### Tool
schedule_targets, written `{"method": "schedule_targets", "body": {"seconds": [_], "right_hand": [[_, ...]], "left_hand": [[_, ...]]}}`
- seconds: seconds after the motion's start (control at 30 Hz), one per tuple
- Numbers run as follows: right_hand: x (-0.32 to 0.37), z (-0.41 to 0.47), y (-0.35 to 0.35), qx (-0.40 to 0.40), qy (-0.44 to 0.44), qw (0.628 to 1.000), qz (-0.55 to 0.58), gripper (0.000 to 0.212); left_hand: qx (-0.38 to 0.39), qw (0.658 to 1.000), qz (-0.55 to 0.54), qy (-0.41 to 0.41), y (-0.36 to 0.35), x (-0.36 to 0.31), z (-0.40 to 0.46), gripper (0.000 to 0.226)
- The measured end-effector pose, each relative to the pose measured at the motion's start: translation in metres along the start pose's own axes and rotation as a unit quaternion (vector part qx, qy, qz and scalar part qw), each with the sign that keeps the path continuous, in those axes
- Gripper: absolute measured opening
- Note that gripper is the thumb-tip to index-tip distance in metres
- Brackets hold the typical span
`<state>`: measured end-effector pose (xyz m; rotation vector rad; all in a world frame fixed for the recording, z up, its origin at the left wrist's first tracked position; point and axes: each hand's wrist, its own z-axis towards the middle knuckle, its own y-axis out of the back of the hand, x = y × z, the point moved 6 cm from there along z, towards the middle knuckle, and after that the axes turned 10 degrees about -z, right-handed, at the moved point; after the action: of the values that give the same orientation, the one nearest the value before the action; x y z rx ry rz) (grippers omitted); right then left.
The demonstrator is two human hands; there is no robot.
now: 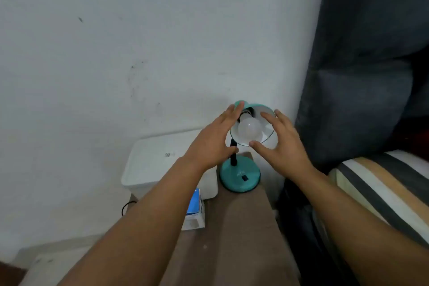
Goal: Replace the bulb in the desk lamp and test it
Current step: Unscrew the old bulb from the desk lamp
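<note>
Both grips wide: left hand [214, 139], right hand [282, 144] flank lamp shade [264, 133], bulb [249, 128].

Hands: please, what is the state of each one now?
Left hand: open, fingers straight, beside the lamp shade, holding nothing.
Right hand: open, fingers spread near the bulb, holding nothing.

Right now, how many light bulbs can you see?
1. A white bulb sits in the teal lamp shade, between the open left hand and right hand. The small box might hide another.

No legible text; storage box [162, 158] label blurred
</note>
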<state>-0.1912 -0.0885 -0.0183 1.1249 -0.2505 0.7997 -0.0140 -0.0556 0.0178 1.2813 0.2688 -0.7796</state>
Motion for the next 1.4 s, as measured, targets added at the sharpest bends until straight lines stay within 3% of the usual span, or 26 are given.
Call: {"method": "schedule_targets", "body": {"seconds": [0.23,0.6,0.9,1.2,1.3,1.4], "right_hand": [[-0.001,0.011,-0.009,-0.042,0.005,0.998,0.047,0.073],[-0.006,0.011,-0.021,-0.027,0.021,0.999,0.016,0.06],[-0.002,0.01,-0.023,-0.036,-0.006,0.999,0.018,0.091],[0.002,0.012,-0.025,-0.031,-0.021,0.999,0.005,0.066],[0.002,0.009,-0.024,-0.022,-0.013,1.0,0.012,0.067],[0.003,0.008,-0.024,-0.026,-0.016,0.999,0.028,0.083]], "left_hand": [[-0.021,0.998,-0.055,-0.027,-0.008,0.016,0.011,0.109],[-0.042,0.995,-0.086,-0.042,-0.005,0.021,0.011,0.102],[-0.045,0.995,-0.079,-0.042,-0.007,0.018,0.009,0.1],[-0.047,0.995,-0.079,-0.029,-0.005,0.021,0.008,0.1],[-0.044,0.996,-0.077,-0.029,-0.005,0.022,0.008,0.1],[-0.044,0.996,-0.074,-0.026,-0.004,0.021,0.008,0.098]]}}
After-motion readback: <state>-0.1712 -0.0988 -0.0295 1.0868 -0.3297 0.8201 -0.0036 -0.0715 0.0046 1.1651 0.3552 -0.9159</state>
